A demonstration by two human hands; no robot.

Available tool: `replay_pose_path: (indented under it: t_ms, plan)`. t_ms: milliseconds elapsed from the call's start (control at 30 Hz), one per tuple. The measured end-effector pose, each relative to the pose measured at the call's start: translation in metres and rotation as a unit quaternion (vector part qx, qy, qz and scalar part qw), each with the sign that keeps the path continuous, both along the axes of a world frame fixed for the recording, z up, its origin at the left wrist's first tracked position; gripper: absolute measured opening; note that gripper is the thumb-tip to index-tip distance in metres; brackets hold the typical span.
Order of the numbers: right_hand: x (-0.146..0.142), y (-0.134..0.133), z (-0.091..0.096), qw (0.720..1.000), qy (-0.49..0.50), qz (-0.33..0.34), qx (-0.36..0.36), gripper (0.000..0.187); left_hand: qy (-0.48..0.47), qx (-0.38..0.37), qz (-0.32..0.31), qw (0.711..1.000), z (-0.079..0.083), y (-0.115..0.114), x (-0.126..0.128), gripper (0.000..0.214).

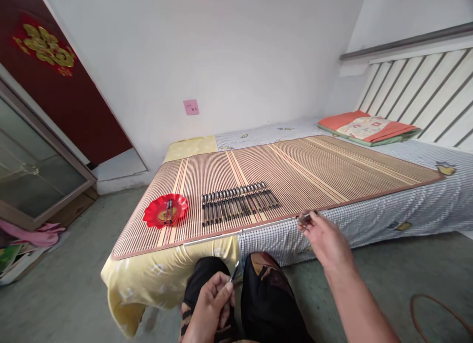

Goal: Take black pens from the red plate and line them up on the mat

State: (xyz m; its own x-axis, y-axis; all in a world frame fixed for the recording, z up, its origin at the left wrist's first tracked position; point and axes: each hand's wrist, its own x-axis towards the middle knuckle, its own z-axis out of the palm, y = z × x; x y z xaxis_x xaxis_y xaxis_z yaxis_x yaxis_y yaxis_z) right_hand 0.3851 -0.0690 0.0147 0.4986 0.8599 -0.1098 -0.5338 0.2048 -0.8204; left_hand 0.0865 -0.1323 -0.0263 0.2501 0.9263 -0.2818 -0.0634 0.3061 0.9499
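Observation:
Over my knees, my left hand (pixel 218 299) is closed around a slim pen (pixel 235 271), whose tip points up and away from me. My right hand (pixel 327 239) is raised off the bed's front edge to the right, its fingers pinching a small dark piece (pixel 306 217) that looks like a pen cap. On the bamboo mat lies a long row of black pens (pixel 236 204), side by side and pointing toward me. Left of the row, a red scalloped plate (pixel 151 218) holds a couple more pens (pixel 169 211).
The striped bamboo mat (pixel 295 168) covers much of the bed. Folded orange bedding (pixel 342 120) rests at the back right, by a white slatted headboard (pixel 424 86). A pink note (pixel 191 107) is on the wall. A glass-fronted cabinet (pixel 29 151) stands at left.

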Motion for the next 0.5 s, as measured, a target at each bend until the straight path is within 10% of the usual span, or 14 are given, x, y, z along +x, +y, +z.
replay_pose_path:
  t_ms: [267,500]
  plan:
    - [-0.083,-0.040,-0.027,0.941,-0.030,0.334,-0.033,0.036,-0.017,0.039,0.065,0.997,0.005,0.005,0.011,0.051]
    - [-0.122,-0.042,-0.025,0.914,-0.233,0.330,-0.032,0.031,0.018,0.075,0.064,0.995,-0.010,0.004,0.005,0.048]
